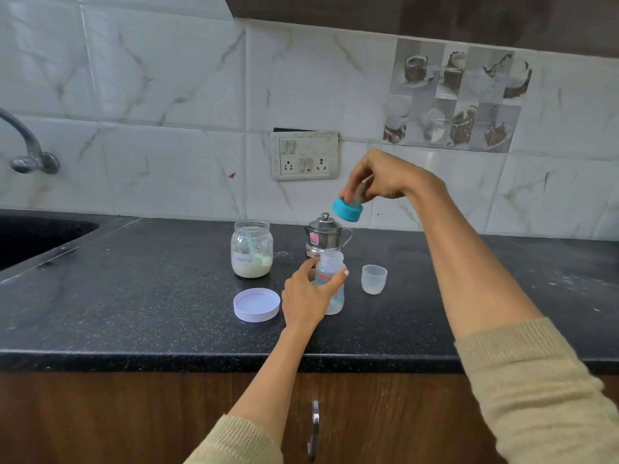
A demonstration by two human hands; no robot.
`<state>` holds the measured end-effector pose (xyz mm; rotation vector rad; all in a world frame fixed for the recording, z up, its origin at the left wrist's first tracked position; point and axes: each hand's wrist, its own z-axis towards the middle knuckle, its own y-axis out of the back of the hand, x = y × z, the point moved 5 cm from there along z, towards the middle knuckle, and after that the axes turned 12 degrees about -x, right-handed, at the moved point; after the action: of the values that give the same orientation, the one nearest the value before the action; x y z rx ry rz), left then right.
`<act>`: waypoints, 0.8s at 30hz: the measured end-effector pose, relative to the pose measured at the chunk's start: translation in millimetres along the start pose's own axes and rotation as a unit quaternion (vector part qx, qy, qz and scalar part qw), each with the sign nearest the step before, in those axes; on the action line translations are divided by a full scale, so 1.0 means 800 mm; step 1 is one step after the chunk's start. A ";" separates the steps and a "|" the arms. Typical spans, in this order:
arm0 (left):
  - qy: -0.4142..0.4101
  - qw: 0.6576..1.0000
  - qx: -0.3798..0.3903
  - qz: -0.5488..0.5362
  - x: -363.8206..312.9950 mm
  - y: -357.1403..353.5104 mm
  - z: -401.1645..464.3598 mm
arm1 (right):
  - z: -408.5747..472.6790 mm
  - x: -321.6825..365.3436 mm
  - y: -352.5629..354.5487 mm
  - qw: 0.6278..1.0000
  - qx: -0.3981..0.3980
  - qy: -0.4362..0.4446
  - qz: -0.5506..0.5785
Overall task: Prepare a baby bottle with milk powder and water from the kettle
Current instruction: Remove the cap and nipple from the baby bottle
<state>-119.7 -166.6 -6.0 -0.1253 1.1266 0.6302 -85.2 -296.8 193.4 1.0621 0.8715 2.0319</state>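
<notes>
Black tabletop [134, 296] carries everything here. Biggest item is the milk powder jar [251, 249], standing open just beyond and to the outer side of the left hand [306, 298], scoop inside, presumably parked close for easy scooping. Its white lid [257, 304] lies flat right beside that hand. The little steel kettle [323, 236] stands just behind the baby bottle [331, 283] and below the right hand [378, 179].

Left hand has fingers and thumb wrapped around the bottle, I'd guess steadying it upright with the neck open. Right hand is raised above it, fingertips pinching the teal nipple cap [347, 209], looks like to keep it clear of the opening. The clear cover cup [374, 278] stands upright on the bottle's far side from the left hand, out of the way.
</notes>
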 end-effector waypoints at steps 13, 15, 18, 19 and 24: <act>0.002 1.000 -0.005 -0.007 0.002 -0.001 -0.002 | -0.108 -0.109 -0.107 0.972 0.130 -0.111 -0.163; -0.001 1.000 -0.004 -0.003 0.002 -0.001 -0.001 | -0.110 -0.115 -0.112 0.970 0.133 -0.115 -0.167; -0.004 1.000 -0.003 -0.001 0.004 -0.002 0.000 | -0.114 -0.118 -0.115 0.970 0.132 -0.117 -0.166; -0.005 1.000 -0.003 -0.002 0.004 -0.003 0.001 | -0.115 -0.118 -0.115 0.971 0.133 -0.117 -0.163; -0.015 1.000 0.001 0.007 0.000 -0.004 0.000 | -0.112 -0.111 -0.094 0.972 0.122 -0.138 -0.147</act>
<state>-117.9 -168.8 -6.5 -0.1050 1.1004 0.6415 -104.6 -348.5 57.2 1.2307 1.0777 1.5188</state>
